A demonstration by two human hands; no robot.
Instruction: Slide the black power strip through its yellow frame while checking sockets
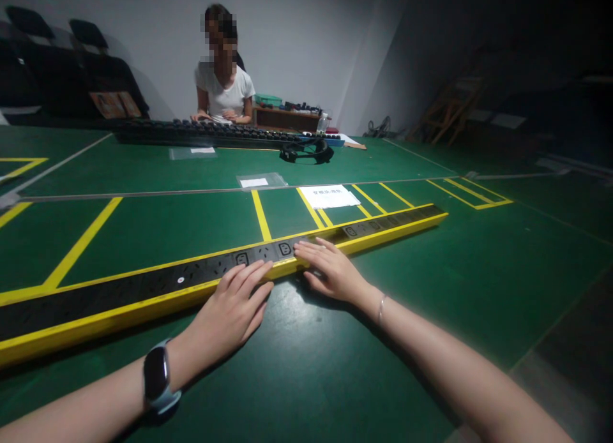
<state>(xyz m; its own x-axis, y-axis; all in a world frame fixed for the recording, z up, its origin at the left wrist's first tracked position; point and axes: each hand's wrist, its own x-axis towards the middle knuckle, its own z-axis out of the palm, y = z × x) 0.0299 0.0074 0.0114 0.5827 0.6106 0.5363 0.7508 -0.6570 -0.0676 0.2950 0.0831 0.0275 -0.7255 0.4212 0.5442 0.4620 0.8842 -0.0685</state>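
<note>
A long power strip [129, 293] with yellow sides and black socket modules lies slantwise across the green table. My left hand [237, 306] rests with outstretched fingers on its near edge and top, beside a socket module [242, 258]. My right hand [330, 270] lies a little further right, its fingertips on the black face next to another socket [285, 249]. Just beyond the right fingers, a gap [341, 234] shows in the row of modules. Neither hand is wrapped around anything; the right palm hides part of the near yellow side.
Yellow tape lines [83, 242] mark the green table [502, 258]. Behind the strip lie a white paper label [332, 196], a clear bag [261, 181] and a black strap-like object [306, 151]. A row of black parts [205, 133] stands before a seated person [224, 92].
</note>
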